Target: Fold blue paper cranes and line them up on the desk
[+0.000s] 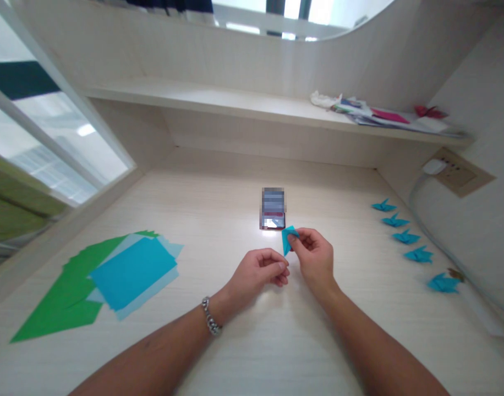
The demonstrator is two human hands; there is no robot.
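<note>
A small folded piece of blue paper (290, 240) is pinched between the thumb and fingers of my right hand (316, 256), held above the desk with its narrow point downward. Just below that point is my left hand (260, 272), its thumb pressed against the curled fingers. Whether the paper's tip reaches into the left fingers, or anything else is in them, I cannot make out. Behind the paper lies a phone (272, 208) with a lit, blurred screen. Several folded blue paper cranes (406, 237) stand in a row at the right.
A stack of blue paper sheets (134, 272) overlaps green paper (66, 297) at the left. A white cable (445, 234) runs from a charger in the wall socket (462, 171) along the right side. Papers (384, 115) lie on the shelf (235, 104) across the back.
</note>
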